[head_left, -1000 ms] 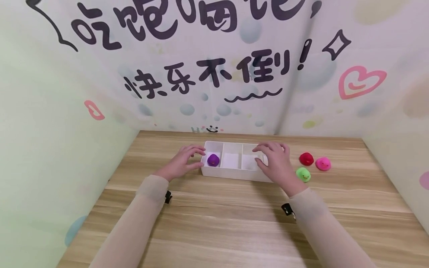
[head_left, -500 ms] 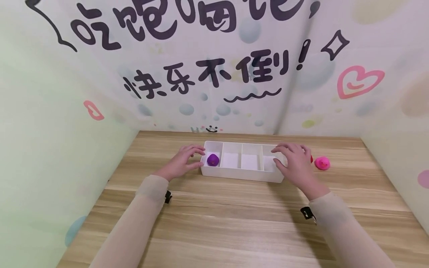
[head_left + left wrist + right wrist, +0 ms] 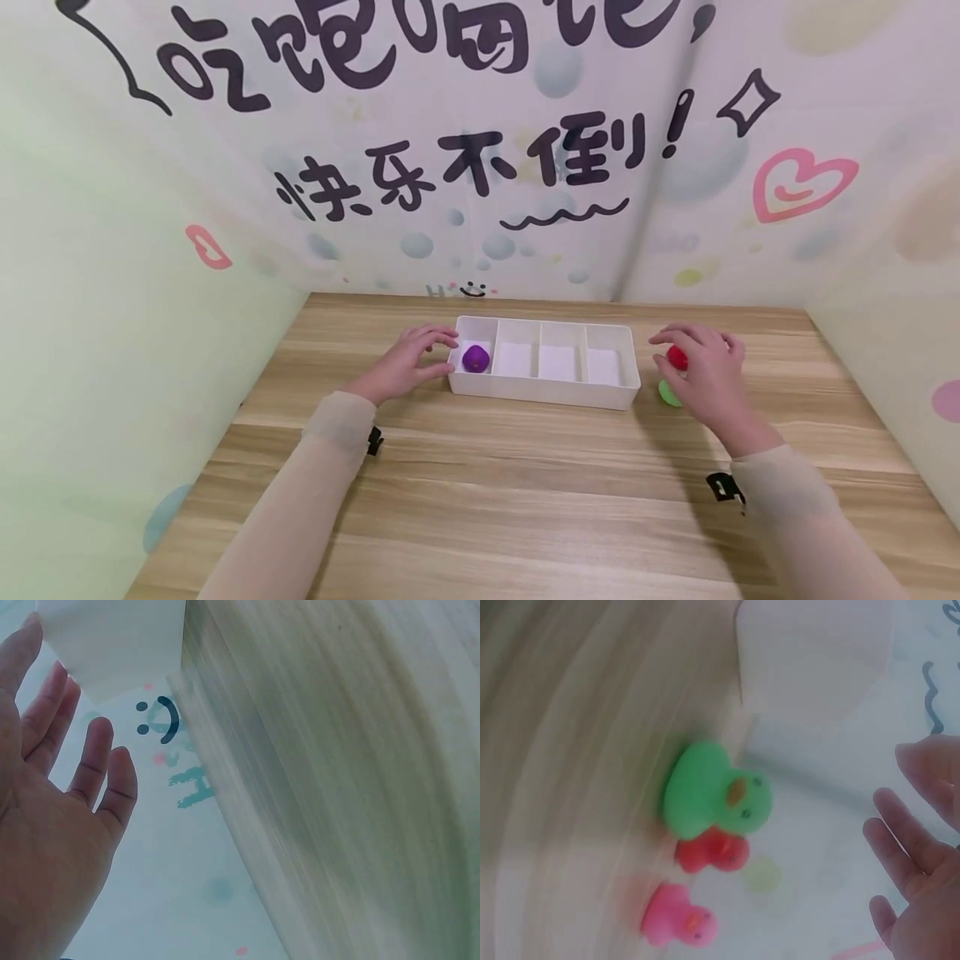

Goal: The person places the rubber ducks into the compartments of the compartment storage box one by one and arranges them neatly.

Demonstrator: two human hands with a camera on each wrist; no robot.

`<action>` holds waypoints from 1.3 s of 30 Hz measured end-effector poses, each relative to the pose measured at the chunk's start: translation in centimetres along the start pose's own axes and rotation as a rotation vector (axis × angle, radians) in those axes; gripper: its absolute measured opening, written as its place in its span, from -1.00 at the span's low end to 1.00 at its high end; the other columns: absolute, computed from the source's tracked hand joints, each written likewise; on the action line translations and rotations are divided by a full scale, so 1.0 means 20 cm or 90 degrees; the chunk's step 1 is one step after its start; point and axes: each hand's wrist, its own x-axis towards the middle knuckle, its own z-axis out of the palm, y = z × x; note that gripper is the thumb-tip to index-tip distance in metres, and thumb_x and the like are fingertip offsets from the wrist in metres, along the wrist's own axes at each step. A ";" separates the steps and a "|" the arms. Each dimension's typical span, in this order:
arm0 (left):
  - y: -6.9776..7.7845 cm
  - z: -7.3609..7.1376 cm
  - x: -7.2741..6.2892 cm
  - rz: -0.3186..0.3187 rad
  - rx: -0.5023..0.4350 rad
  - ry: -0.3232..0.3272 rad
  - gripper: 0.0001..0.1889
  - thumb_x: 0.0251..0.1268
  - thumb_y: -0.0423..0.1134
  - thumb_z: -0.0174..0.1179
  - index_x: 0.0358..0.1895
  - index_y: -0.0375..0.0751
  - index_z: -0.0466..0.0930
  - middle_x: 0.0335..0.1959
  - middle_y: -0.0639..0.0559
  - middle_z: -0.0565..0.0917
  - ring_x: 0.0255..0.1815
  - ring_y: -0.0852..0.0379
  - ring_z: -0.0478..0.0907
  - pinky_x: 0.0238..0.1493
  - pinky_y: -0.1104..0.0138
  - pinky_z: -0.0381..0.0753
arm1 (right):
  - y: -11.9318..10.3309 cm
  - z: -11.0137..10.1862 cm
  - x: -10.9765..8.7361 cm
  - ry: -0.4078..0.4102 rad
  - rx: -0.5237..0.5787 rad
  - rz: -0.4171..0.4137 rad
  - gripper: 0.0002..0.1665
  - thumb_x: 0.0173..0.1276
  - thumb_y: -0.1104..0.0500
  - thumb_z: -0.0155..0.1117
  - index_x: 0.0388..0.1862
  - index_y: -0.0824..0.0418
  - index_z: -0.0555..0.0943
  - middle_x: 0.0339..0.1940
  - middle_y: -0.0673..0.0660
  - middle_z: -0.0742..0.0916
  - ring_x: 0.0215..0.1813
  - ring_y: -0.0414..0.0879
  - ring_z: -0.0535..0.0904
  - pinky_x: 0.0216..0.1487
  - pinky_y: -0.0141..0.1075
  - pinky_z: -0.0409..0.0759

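Observation:
At the left end of a white divided box (image 3: 543, 390), my left hand (image 3: 405, 362) has its fingertips at the end wall, thumb apart from the fingers. The left wrist view shows those fingers loosely bent beside the box (image 3: 112, 645). A purple rubber duck (image 3: 476, 359) sits in the leftmost compartment. My right hand (image 3: 708, 375) hovers empty just right of the box, thumb and fingers spread. Partly beneath it are a red duck (image 3: 677, 357) and a green duck (image 3: 670, 393). A pink duck (image 3: 679, 915) shows in the right wrist view but is hidden in the head view.
The wooden table (image 3: 480, 500) ends at a printed backdrop (image 3: 420, 267) close behind the box. Pale side walls stand to the left and right. Dividers split the box into several compartments in a row.
My right hand has moved right, from over the box's right compartments to over the ducks, and now covers the pink one. The left hand has stayed at the box's left end.

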 end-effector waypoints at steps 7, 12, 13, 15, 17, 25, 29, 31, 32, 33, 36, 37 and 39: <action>0.00 0.00 0.00 -0.001 0.006 -0.001 -0.55 0.42 -0.10 0.33 0.26 -0.20 0.56 0.50 0.03 0.43 0.39 -0.13 0.32 0.36 -0.13 0.48 | 0.08 -0.04 -0.05 -0.017 -0.015 0.025 -0.80 0.26 0.36 0.46 -0.14 0.20 0.72 -0.03 0.20 0.72 0.12 0.19 0.54 0.26 0.35 0.09; 0.00 -0.01 0.00 0.001 0.008 -0.002 -0.56 0.43 -0.10 0.33 0.26 -0.18 0.56 0.50 0.03 0.42 0.40 -0.14 0.32 0.37 -0.14 0.48 | 0.12 -0.04 -0.09 -0.020 -0.028 0.025 -0.80 0.25 0.35 0.46 -0.15 0.19 0.73 -0.04 0.20 0.73 0.04 0.16 0.56 0.21 0.30 0.11; 0.00 -0.01 0.00 0.000 0.007 -0.003 -0.57 0.43 -0.10 0.33 0.26 -0.18 0.56 0.50 0.03 0.43 0.40 -0.14 0.32 0.37 -0.14 0.48 | 0.12 -0.04 -0.09 -0.021 -0.028 0.027 -0.79 0.25 0.35 0.47 -0.14 0.19 0.72 -0.03 0.21 0.73 0.05 0.17 0.56 0.21 0.31 0.11; 0.00 -0.01 0.00 0.000 0.005 -0.001 -0.58 0.43 -0.11 0.33 0.25 -0.18 0.56 0.50 0.02 0.43 0.40 -0.15 0.32 0.37 -0.14 0.47 | 0.13 -0.05 -0.10 -0.023 -0.027 0.033 -0.77 0.23 0.35 0.48 -0.12 0.22 0.72 0.01 0.26 0.72 0.08 0.21 0.55 0.22 0.34 0.10; 0.00 -0.01 0.01 -0.002 0.000 -0.001 -0.58 0.42 -0.12 0.34 0.24 -0.17 0.57 0.49 0.03 0.43 0.39 -0.15 0.32 0.37 -0.14 0.47 | 0.13 -0.05 -0.11 -0.028 -0.025 0.038 -0.76 0.24 0.34 0.48 -0.10 0.24 0.71 0.05 0.30 0.71 0.11 0.24 0.53 0.23 0.37 0.09; 0.01 -0.01 0.01 -0.011 -0.005 -0.007 -0.60 0.43 -0.15 0.33 0.24 -0.17 0.57 0.49 0.02 0.43 0.39 -0.22 0.33 0.38 -0.14 0.46 | 0.16 -0.06 -0.16 -0.069 -0.045 0.046 -0.78 0.28 0.29 0.46 -0.09 0.21 0.70 0.05 0.31 0.69 0.16 0.30 0.53 0.23 0.39 0.08; 0.02 -0.01 0.01 -0.005 -0.001 -0.007 -0.59 0.43 -0.14 0.33 0.25 -0.19 0.56 0.50 0.01 0.42 0.37 -0.26 0.35 0.37 -0.16 0.46 | 0.18 -0.06 -0.18 -0.085 -0.051 0.045 -0.74 0.26 0.26 0.49 -0.07 0.18 0.71 0.03 0.31 0.69 0.14 0.29 0.52 0.21 0.41 0.08; 0.02 -0.01 0.01 0.002 0.002 -0.005 -0.57 0.42 -0.13 0.33 0.25 -0.20 0.56 0.50 -0.01 0.42 0.35 -0.29 0.36 0.35 -0.17 0.45 | 0.18 -0.07 -0.19 -0.089 -0.051 0.041 -0.72 0.23 0.26 0.52 -0.07 0.17 0.71 0.01 0.29 0.69 0.12 0.26 0.52 0.20 0.41 0.09; 0.02 -0.01 0.01 0.005 0.002 -0.005 -0.57 0.42 -0.13 0.34 0.25 -0.21 0.56 0.50 -0.02 0.42 0.35 -0.30 0.37 0.35 -0.18 0.45 | 0.18 -0.07 -0.19 -0.091 -0.049 0.040 -0.70 0.21 0.27 0.54 -0.08 0.17 0.71 0.00 0.28 0.69 0.12 0.24 0.51 0.19 0.41 0.09; 0.02 -0.01 0.01 0.008 0.003 -0.004 -0.56 0.41 -0.14 0.34 0.25 -0.21 0.56 0.50 -0.02 0.42 0.34 -0.30 0.37 0.35 -0.18 0.45 | 0.19 -0.07 -0.19 -0.093 -0.049 0.038 -0.69 0.19 0.27 0.55 -0.08 0.17 0.71 -0.01 0.26 0.70 0.11 0.23 0.51 0.19 0.41 0.10; 0.01 -0.01 0.01 0.009 0.000 -0.003 -0.56 0.40 -0.14 0.35 0.25 -0.23 0.56 0.50 -0.03 0.43 0.33 -0.32 0.38 0.34 -0.18 0.45 | 0.20 -0.07 -0.20 -0.104 -0.053 0.036 -0.66 0.14 0.26 0.59 -0.09 0.16 0.71 -0.03 0.25 0.71 0.11 0.21 0.52 0.18 0.43 0.10; 0.01 -0.01 0.01 0.009 -0.001 -0.002 -0.56 0.40 -0.15 0.35 0.25 -0.23 0.56 0.50 -0.03 0.43 0.33 -0.32 0.37 0.34 -0.18 0.46 | 0.20 -0.07 -0.20 -0.109 -0.054 0.035 -0.65 0.13 0.25 0.60 -0.09 0.15 0.71 -0.03 0.25 0.71 0.11 0.22 0.52 0.17 0.43 0.11; 0.00 0.00 0.00 0.008 -0.002 0.000 -0.57 0.40 -0.15 0.35 0.24 -0.23 0.57 0.49 -0.02 0.44 0.32 -0.32 0.37 0.34 -0.17 0.46 | 0.21 -0.06 -0.20 -0.119 -0.059 0.038 -0.64 0.12 0.24 0.61 -0.09 0.15 0.70 -0.04 0.25 0.72 0.11 0.23 0.52 0.17 0.44 0.11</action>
